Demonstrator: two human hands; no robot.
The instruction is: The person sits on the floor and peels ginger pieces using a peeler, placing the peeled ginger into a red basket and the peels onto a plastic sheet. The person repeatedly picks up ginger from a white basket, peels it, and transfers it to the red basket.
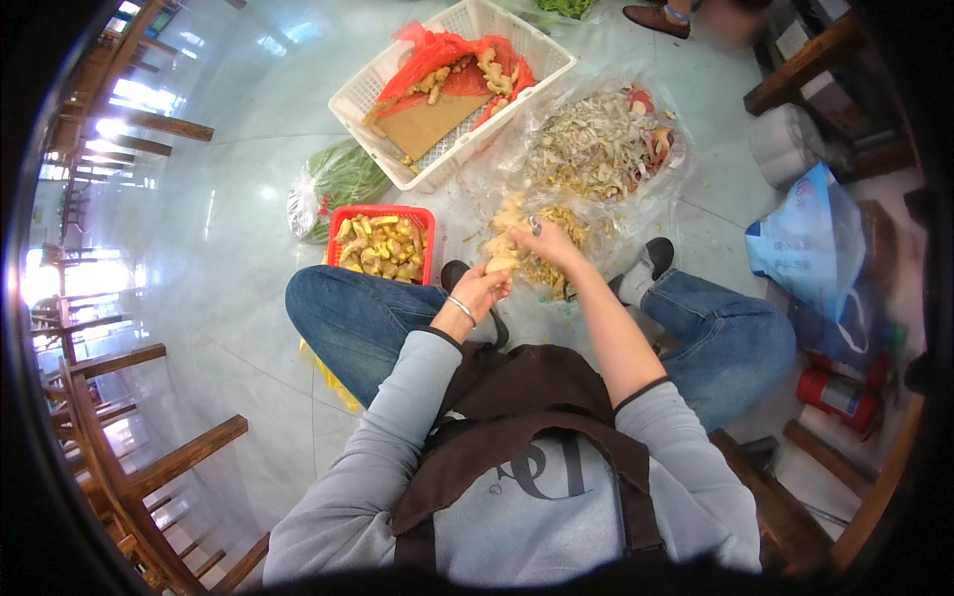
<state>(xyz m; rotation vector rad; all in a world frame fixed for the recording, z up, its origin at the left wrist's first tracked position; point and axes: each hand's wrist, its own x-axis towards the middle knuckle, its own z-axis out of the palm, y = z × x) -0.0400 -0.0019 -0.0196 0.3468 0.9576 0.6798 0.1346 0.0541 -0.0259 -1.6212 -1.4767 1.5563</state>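
Note:
A large, knobbly ginger root point(506, 237) is gripped at its lower end by my left hand point(477, 292), which wears a bangle. My right hand point(549, 242) is at the root's right side, its fingers curled around a small tool with a metallic part point(534, 226); the tool's kind is unclear. Beneath the hands lies a heap of brownish peelings point(555, 276) on clear plastic. A red plastic basket point(431, 242) of peeled ginger pieces point(381, 248) stands to the left of my hands, near my knee.
Ahead stands a white plastic crate point(455, 170) with a red bag point(417, 56) of unpeeled ginger and cardboard. Bagged green vegetables point(346, 182) lie left, a pile of pale scraps point(596, 141) right. Farther right are a blue bag point(801, 238), a fire extinguisher point(838, 398) and another person's shoe point(656, 21).

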